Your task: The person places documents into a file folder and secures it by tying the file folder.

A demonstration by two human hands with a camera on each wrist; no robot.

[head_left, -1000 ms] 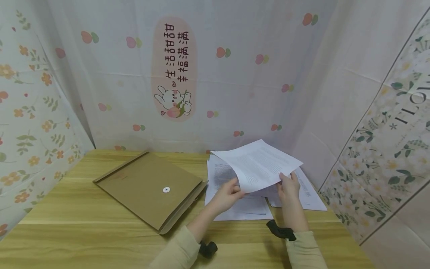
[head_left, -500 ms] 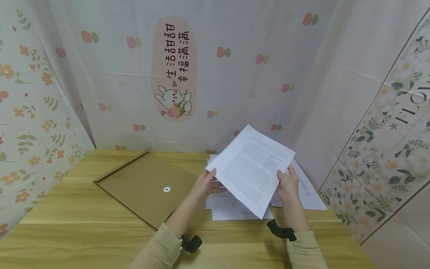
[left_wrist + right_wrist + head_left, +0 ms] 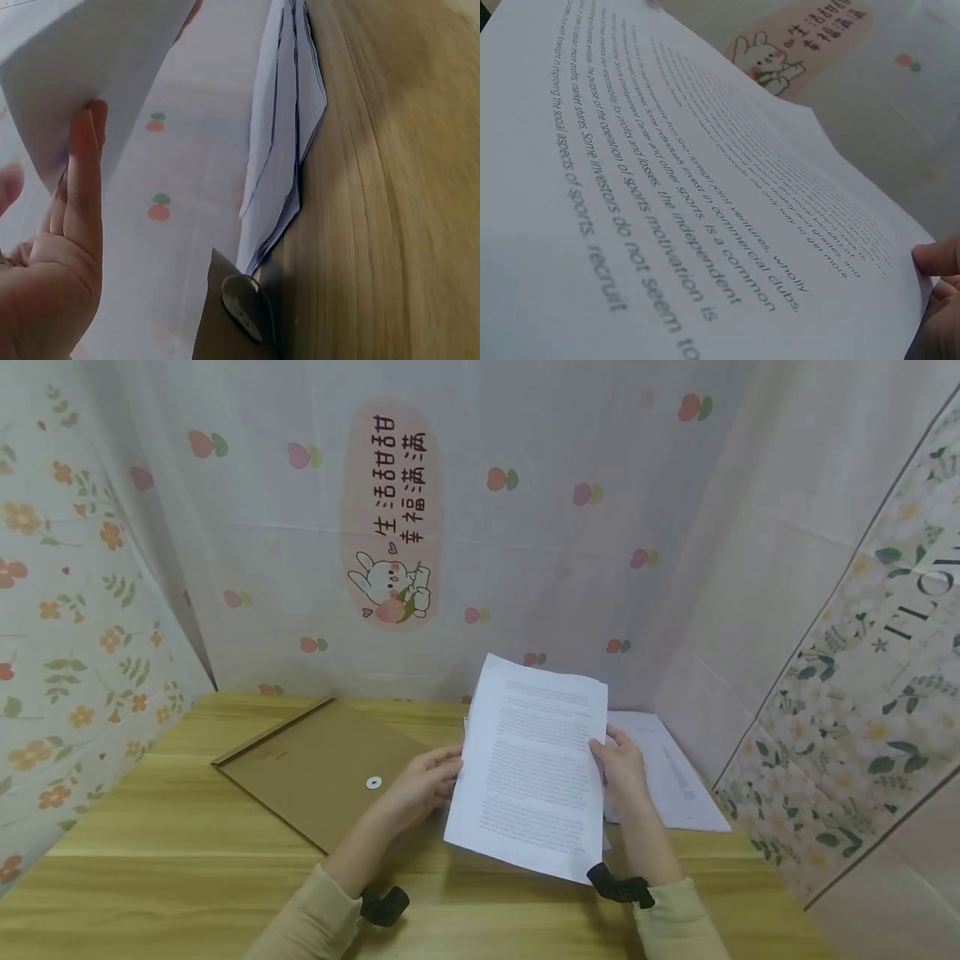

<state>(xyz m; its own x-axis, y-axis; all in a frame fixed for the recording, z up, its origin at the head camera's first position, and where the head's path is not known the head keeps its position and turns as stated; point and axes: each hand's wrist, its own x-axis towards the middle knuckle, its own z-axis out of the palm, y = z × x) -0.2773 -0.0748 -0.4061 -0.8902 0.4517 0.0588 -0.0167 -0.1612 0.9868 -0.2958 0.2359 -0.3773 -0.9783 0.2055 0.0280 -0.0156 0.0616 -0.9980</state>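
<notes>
Printed paper (image 3: 532, 768) is held up over the table, text side facing me, its lower corner tilted to the right. My right hand (image 3: 622, 764) pinches its right edge, thumb (image 3: 930, 259) on the front and the other fingers behind. At the left edge is my left hand (image 3: 420, 789). In the left wrist view its straight fingers (image 3: 84, 165) lie against the back of the paper, and the thumb stands apart. Behind the held paper, more printed sheets (image 3: 667, 777) lie on the table, partly hidden.
A brown kraft document envelope (image 3: 315, 768) with a white round button (image 3: 373, 783) lies to the left on the wooden table (image 3: 150, 877); my left arm covers its near corner. A patterned curtain (image 3: 525, 568) hangs behind the table, with others at both sides.
The paper has turned from lying aslant to nearly upright and come closer to me. My left hand has shifted left along with its edge; my right hand keeps its pinch and has moved slightly left.
</notes>
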